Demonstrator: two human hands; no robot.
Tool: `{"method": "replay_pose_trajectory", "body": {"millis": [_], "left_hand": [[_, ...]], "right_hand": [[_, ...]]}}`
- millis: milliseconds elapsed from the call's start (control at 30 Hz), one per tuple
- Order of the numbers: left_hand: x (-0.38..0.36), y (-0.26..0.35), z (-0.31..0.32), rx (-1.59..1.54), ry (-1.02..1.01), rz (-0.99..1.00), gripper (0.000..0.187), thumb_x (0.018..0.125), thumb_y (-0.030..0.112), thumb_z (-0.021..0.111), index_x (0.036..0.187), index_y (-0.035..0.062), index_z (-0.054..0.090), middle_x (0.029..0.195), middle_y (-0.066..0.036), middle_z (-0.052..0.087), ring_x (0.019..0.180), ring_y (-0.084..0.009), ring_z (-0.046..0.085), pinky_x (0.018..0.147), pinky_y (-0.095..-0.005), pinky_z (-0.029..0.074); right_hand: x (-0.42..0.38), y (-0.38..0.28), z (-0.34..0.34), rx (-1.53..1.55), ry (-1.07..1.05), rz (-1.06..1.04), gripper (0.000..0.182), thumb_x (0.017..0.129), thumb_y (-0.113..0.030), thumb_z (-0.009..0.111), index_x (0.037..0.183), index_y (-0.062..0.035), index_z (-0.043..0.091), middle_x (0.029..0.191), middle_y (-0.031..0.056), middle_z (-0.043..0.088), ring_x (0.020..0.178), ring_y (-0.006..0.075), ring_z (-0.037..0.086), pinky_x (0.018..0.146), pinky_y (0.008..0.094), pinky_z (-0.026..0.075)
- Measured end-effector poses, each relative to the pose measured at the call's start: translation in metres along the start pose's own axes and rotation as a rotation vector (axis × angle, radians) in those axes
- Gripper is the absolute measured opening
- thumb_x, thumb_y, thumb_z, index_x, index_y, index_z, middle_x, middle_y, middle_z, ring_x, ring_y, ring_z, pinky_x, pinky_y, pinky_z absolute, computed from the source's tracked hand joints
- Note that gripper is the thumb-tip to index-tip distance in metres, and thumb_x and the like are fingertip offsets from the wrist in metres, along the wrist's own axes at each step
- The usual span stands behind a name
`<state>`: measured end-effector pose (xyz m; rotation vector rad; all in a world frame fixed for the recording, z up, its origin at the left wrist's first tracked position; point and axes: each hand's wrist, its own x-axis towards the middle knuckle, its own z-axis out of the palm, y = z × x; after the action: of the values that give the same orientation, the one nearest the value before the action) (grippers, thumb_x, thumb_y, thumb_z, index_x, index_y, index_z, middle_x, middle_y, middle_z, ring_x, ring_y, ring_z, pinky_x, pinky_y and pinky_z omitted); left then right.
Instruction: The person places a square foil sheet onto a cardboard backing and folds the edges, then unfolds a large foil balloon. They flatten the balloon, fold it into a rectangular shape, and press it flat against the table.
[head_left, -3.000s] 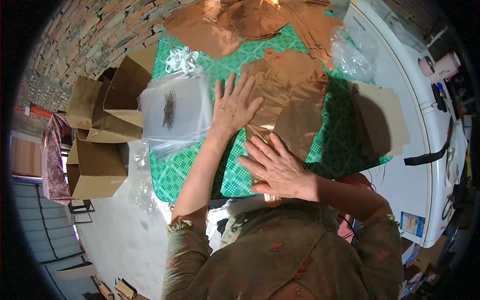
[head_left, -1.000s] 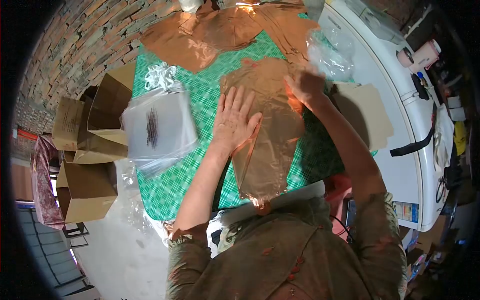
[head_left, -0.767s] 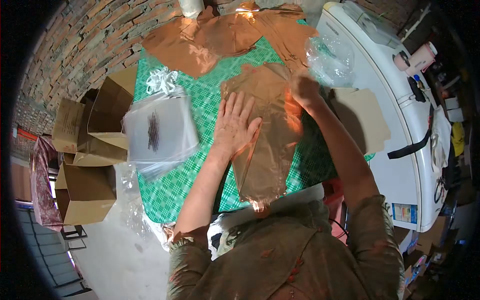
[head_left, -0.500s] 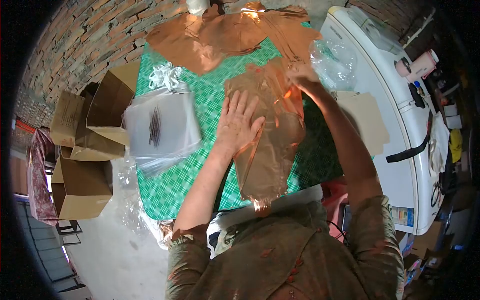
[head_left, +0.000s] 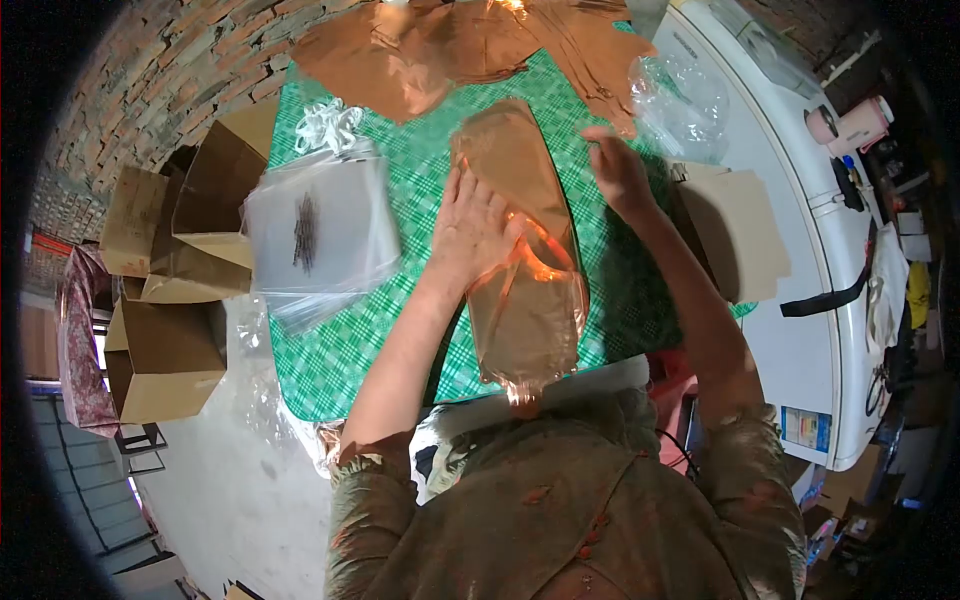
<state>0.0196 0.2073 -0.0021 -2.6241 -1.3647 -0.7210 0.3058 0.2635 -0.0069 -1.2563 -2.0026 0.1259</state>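
Note:
A shiny copper-coloured foil piece [head_left: 515, 330], much like a flat foil balloon, lies folded into a long strip that narrows to a crinkled neck at the table's near edge. My left hand [head_left: 475, 225] is spread flat on its left side, pressing on it, and holds nothing. Bright creases run across the foil just right of that hand. To the right of the strip, my right hand [head_left: 620, 175] hovers above the table with loosely bent fingers; I see nothing in it. More copper foil [head_left: 420, 65] is spread over the far end of the table.
Left on the green checked tablecloth [head_left: 410, 150] are a stack of clear plastic bags [head_left: 345, 220] and a bundle of white ribbon [head_left: 328, 127]. Clear plastic [head_left: 685, 105] and cardboard [head_left: 735, 225] are on the right, beside a white fridge-like appliance [head_left: 790, 270]. Open cardboard boxes [head_left: 170, 365] stand left.
The foil's right side has been folded inward, making the strip narrower and smoother at its far end. My right hand has let go of the foil and moved slightly right.

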Motion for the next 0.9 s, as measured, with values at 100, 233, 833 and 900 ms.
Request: {"method": "replay_pose_trajectory", "body": {"millis": [100, 233, 833, 900], "left_hand": [[-0.001, -0.001, 0.005, 0.006, 0.049, 0.012, 0.057, 0.095, 0.043, 0.059, 0.139, 0.0059, 0.063, 0.15, -0.015, 0.053, 0.147, -0.0339, 0.039, 0.128, -0.0523, 0.019], [0.002, 0.001, -0.006, 0.005, -0.099, -0.016, 0.061, 0.095, 0.044, 0.059, 0.144, 0.0067, 0.06, 0.153, -0.015, 0.052, 0.149, -0.0334, 0.038, 0.128, -0.051, 0.02], [0.001, -0.007, 0.001, 0.173, -0.212, 0.029, 0.077, 0.091, 0.053, 0.061, 0.153, 0.009, 0.05, 0.161, -0.015, 0.045, 0.154, -0.0334, 0.032, 0.131, -0.0494, 0.013], [0.001, -0.005, 0.0, 0.13, -0.063, 0.081, 0.068, 0.089, 0.043, 0.062, 0.144, 0.0026, 0.058, 0.151, -0.018, 0.053, 0.146, -0.036, 0.04, 0.128, -0.0503, 0.02]], "right_hand": [[-0.028, -0.015, 0.001, -0.309, 0.016, -0.337, 0.041, 0.095, -0.009, 0.062, 0.135, -0.0003, 0.058, 0.14, 0.0192, 0.059, 0.127, 0.0377, 0.059, 0.107, 0.0511, 0.047], [-0.044, -0.071, -0.005, -0.27, -0.16, -0.176, 0.052, 0.095, -0.012, 0.063, 0.144, 0.0011, 0.052, 0.151, 0.0189, 0.053, 0.143, 0.036, 0.047, 0.117, 0.0507, 0.035], [-0.049, -0.097, 0.0, -0.233, -0.177, -0.148, 0.062, 0.101, -0.03, 0.061, 0.152, 0.0017, 0.045, 0.158, 0.0191, 0.046, 0.148, 0.035, 0.041, 0.123, 0.0526, 0.024], [-0.046, -0.101, -0.002, -0.205, -0.187, -0.106, 0.063, 0.101, -0.032, 0.06, 0.152, 0.0016, 0.045, 0.158, 0.0186, 0.046, 0.148, 0.0349, 0.04, 0.122, 0.0526, 0.024]]}}
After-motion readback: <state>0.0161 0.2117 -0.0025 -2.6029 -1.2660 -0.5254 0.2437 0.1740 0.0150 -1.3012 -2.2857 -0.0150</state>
